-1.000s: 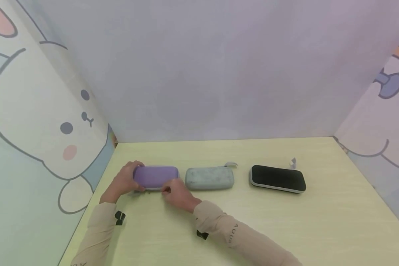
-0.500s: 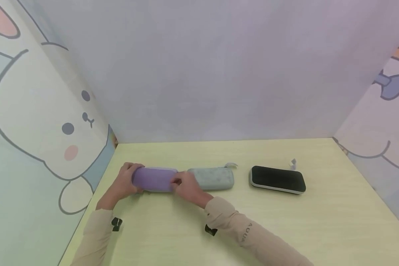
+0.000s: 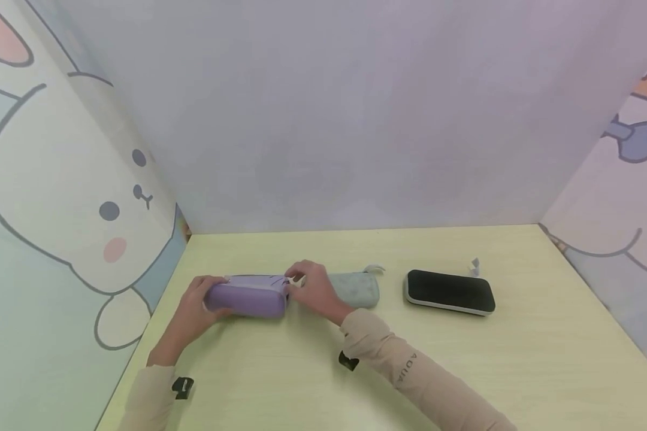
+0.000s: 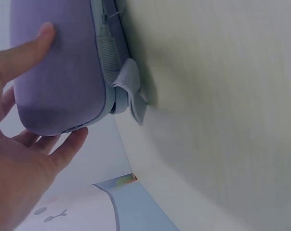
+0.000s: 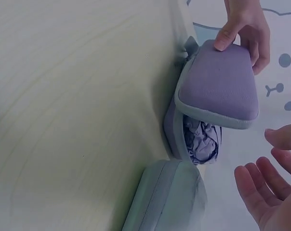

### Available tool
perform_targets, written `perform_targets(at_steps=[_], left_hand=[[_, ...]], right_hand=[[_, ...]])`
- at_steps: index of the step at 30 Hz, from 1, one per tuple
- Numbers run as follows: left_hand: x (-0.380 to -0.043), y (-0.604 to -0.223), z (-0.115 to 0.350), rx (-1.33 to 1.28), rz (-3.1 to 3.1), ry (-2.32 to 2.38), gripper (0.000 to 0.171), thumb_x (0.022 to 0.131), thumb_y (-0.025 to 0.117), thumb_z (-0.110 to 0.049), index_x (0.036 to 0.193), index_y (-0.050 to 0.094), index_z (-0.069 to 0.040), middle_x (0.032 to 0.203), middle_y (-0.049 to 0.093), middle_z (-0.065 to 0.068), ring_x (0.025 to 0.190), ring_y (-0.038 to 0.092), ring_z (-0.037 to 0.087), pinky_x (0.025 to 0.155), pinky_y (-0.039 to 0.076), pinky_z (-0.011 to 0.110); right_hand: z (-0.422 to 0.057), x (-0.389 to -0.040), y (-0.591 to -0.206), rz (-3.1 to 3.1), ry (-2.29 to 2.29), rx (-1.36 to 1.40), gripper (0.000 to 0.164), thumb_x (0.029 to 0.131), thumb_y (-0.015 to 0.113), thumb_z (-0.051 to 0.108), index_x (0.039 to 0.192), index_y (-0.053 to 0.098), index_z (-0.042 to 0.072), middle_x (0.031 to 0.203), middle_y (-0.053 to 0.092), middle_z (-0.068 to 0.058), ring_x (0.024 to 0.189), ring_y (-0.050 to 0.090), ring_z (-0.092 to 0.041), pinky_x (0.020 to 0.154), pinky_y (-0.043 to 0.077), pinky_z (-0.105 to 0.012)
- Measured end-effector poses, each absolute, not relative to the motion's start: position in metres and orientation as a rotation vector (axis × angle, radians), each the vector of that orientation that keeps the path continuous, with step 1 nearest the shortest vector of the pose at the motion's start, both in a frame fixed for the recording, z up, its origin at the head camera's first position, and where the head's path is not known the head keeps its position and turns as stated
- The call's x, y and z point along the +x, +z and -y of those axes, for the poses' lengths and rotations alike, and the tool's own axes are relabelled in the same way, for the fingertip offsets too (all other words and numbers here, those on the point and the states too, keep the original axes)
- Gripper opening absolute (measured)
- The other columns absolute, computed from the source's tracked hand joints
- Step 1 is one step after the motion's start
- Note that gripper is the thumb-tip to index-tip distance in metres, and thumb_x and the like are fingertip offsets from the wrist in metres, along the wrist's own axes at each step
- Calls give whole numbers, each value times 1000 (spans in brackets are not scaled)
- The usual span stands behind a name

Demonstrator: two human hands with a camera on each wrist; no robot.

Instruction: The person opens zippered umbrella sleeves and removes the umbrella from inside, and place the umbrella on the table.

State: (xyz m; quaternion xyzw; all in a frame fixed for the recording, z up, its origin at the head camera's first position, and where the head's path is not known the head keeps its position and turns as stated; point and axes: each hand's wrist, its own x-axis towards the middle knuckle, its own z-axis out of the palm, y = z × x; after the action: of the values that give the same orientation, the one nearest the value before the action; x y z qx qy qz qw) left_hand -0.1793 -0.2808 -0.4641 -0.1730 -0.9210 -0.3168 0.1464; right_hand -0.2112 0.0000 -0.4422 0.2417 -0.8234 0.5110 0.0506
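Observation:
A purple zip case (image 3: 248, 301) at the table's left stands partly open, its lid tipped toward me. My left hand (image 3: 190, 311) grips the lid's left end, thumb across the top in the left wrist view and fingers under the far edge. A pale strap (image 4: 131, 84) hangs from the case's end there. Crumpled, wrinkled material (image 5: 202, 143) shows in the gap under the lid in the right wrist view. At the case's right end, my right hand (image 3: 318, 293) has its fingers loosely bent and spread, holding nothing.
A grey-green case (image 3: 359, 290) lies just right of the purple one, partly hidden by my right hand. Farther right is a black-topped case (image 3: 450, 292) with a pale tag (image 3: 475, 267) behind it. Walls stand at the back and sides of the table (image 3: 539, 359).
My right hand has moved right along the purple case's near edge, then round to its far right corner. My left hand has tipped the lid toward me, and the case has come open.

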Motion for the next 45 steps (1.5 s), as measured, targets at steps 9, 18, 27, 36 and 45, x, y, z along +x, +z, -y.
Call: perform_targets(at_steps=[9, 18, 27, 36, 45], left_hand=[[-164, -471, 284, -574, 2512, -978, 34, 71, 82, -11, 102, 67, -10, 108, 57, 9, 106, 52, 28, 99, 34, 24], [-154, -476, 284, -638, 2440, -1029, 25, 69, 81, -4, 90, 71, -14, 102, 61, 9, 101, 53, 18, 92, 30, 8], [-142, -474, 283, -638, 2439, -1054, 27, 64, 84, -2, 86, 73, -13, 98, 62, 11, 97, 54, 21, 91, 31, 8], [-134, -478, 286, -665, 2462, -1020, 28, 57, 86, 0, 73, 70, -17, 87, 63, 3, 87, 54, 14, 82, 36, 11], [-121, -480, 286, -402, 2720, -906, 25, 60, 88, -17, 65, 66, -29, 75, 55, -17, 85, 55, 13, 78, 45, 30]], right_hand=[[-1, -219, -449, 2559, 1542, 724, 32, 75, 75, 2, 106, 65, 1, 106, 60, -14, 98, 58, -33, 75, 52, -34], [6, -225, -457, 2622, 1591, 745, 43, 75, 75, 3, 116, 60, 4, 118, 50, -15, 109, 51, -37, 84, 51, -43], [24, -227, -462, 2741, 1374, 771, 56, 69, 81, 7, 120, 58, 2, 120, 51, -14, 104, 53, -29, 84, 47, -32], [38, -229, -472, 2841, 1213, 748, 55, 65, 84, 15, 114, 62, 4, 108, 56, -8, 97, 51, -19, 81, 43, -26], [43, -228, -477, 2865, 1132, 700, 62, 59, 85, 10, 115, 60, 3, 109, 57, -8, 99, 47, -21, 81, 41, -26]])
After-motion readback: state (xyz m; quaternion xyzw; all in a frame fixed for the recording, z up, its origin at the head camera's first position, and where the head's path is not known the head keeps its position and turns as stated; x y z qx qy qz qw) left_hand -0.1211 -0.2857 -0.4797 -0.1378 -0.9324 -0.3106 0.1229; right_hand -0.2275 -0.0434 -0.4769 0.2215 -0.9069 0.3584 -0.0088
